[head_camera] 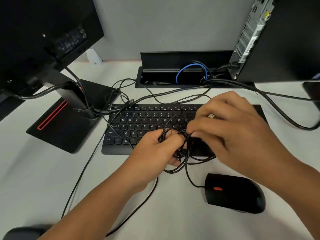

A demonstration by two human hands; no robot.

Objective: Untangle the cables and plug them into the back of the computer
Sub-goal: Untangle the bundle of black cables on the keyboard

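Both hands met over the front edge of a black keyboard (152,130) on a white desk (43,170). The left hand (155,153) gripped a tangled bundle of thin black cable (183,149), while the right hand (233,129) pinched a strand and held a USB plug (211,116). A black mouse (235,193) lay at five o'clock; the computer tower (251,37) stood at one o'clock, a monitor stand (69,118) at nine o'clock.

A tangled bundle of thin black cables (181,146) sits above the front edge of a black keyboard, one strand trailing to a black mouse (235,193), while the computer (277,38) stands upright at far right.
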